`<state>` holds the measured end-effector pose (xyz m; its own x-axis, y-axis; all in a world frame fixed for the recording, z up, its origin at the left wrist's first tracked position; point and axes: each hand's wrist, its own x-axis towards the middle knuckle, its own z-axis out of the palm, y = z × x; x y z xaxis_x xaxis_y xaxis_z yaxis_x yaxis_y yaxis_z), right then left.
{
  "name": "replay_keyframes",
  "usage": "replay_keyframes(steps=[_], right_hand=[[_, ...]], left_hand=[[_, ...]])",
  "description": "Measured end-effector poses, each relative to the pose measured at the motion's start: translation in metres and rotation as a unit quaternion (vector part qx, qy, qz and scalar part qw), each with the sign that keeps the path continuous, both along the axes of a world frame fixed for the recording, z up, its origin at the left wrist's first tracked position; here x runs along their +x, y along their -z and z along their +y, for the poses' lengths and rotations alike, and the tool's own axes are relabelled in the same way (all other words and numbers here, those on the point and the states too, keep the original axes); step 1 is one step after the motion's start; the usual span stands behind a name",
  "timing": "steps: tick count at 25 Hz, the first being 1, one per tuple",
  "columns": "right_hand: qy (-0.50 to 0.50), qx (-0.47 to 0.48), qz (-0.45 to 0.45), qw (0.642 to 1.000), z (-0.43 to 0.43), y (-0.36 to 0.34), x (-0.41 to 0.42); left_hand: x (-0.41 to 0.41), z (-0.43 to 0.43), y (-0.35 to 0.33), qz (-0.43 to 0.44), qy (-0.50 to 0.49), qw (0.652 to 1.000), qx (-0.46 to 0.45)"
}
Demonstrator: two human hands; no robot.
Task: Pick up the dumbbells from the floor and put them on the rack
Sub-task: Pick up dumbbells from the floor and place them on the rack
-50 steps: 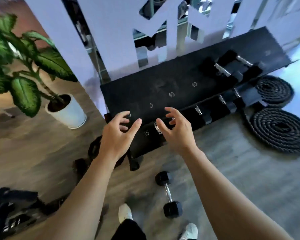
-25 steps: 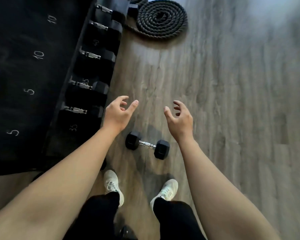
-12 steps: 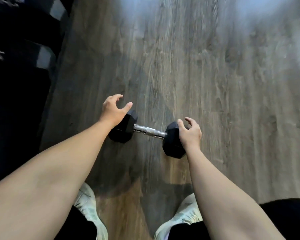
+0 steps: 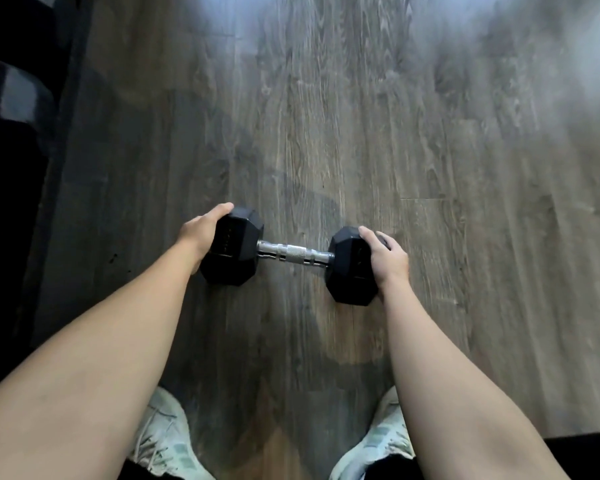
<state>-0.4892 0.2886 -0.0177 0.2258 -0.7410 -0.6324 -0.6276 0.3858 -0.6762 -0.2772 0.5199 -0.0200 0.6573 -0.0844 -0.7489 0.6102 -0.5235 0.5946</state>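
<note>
A black hex dumbbell (image 4: 291, 253) with a chrome knurled handle lies crosswise on the wood floor in front of my feet. My left hand (image 4: 201, 232) cups the outer face of its left head, fingers wrapped over the top. My right hand (image 4: 388, 259) grips the outer side of its right head, thumb on top. The dumbbell seems to rest on the floor. The dark rack (image 4: 11, 140) shows only as a black edge at the far left.
Grey-brown wood floor (image 4: 430, 150) stretches ahead and to the right. My two white shoes (image 4: 167, 441) stand at the bottom of the view, either side of the dumbbell's line.
The view swung from the rack down to the floor. Both hands dropped to the dumbbell and closed over its two heads; half a second ago they were just touching it.
</note>
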Motion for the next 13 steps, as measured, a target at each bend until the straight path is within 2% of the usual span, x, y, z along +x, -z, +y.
replay_keyframes(steps=[3, 5, 9, 13], right_hand=[[0.031, 0.061, -0.026, 0.997, 0.002, 0.002, -0.005], [0.032, 0.081, -0.028, 0.996, 0.003, 0.002, -0.003], [0.03, 0.093, -0.006, 0.995, 0.0, 0.004, 0.0], [0.043, 0.105, -0.031, 0.993, 0.002, 0.005, -0.001]], left_hand=[[-0.001, 0.0, -0.008, 0.09, 0.014, 0.996, -0.017], [-0.001, 0.0, -0.011, 0.116, 0.018, 0.993, -0.025], [-0.003, -0.001, -0.013, 0.1, 0.012, 0.995, -0.021], [-0.004, -0.001, -0.008, 0.054, -0.013, 0.998, -0.02]])
